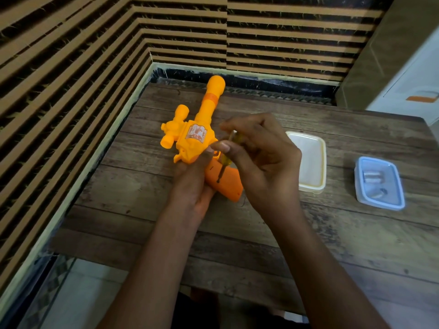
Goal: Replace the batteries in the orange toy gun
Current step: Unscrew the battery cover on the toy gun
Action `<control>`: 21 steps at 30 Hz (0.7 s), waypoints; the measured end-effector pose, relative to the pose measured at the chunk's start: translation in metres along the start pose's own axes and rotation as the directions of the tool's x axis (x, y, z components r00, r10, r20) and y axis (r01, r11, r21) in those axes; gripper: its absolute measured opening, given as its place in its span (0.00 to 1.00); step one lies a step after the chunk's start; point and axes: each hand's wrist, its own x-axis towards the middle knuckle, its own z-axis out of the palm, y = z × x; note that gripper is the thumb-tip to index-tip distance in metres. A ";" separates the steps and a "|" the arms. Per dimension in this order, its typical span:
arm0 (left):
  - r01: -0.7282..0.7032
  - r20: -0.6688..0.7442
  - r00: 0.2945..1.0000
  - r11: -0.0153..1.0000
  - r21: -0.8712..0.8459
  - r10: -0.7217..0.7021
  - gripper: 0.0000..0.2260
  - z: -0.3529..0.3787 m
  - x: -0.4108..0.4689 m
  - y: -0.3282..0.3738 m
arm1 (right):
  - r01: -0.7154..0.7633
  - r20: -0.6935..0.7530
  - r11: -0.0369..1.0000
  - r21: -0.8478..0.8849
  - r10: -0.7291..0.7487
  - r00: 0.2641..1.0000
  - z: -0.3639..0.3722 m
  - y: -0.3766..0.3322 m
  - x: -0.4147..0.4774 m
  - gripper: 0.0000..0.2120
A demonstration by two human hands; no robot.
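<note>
Orange toy gun (pixel 197 138), grip partly hidden in curled left fingers (pixel 190 169); right fingers (pixel 237 123) around screwdriver (pixel 224 162).

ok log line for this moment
left hand holds orange toy gun | right hand grips screwdriver, tip on gun's handle | blue-rimmed box untouched

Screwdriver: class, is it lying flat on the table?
No, the right hand holds the screwdriver, with its tip at the handle of the toy gun.

Wooden table (pixel 332 245) — white lid (pixel 308 160) perhaps, blue-rimmed tub (pixel 380 205)
</note>
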 end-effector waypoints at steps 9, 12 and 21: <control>0.029 -0.056 0.998 0.999 0.028 -0.027 0.19 0.007 -0.005 0.000 | 0.032 0.049 0.999 0.028 -0.034 0.998 0.006 -0.002 0.000 0.14; 0.020 -0.035 0.999 1.000 0.021 -0.019 0.21 0.008 -0.006 0.002 | 0.041 -0.026 0.998 -0.052 -0.042 0.999 0.007 -0.002 0.000 0.10; 0.025 -0.050 0.998 1.000 0.013 -0.024 0.18 0.005 -0.012 0.010 | 0.015 0.015 0.996 0.085 -0.016 1.000 0.008 -0.004 0.001 0.18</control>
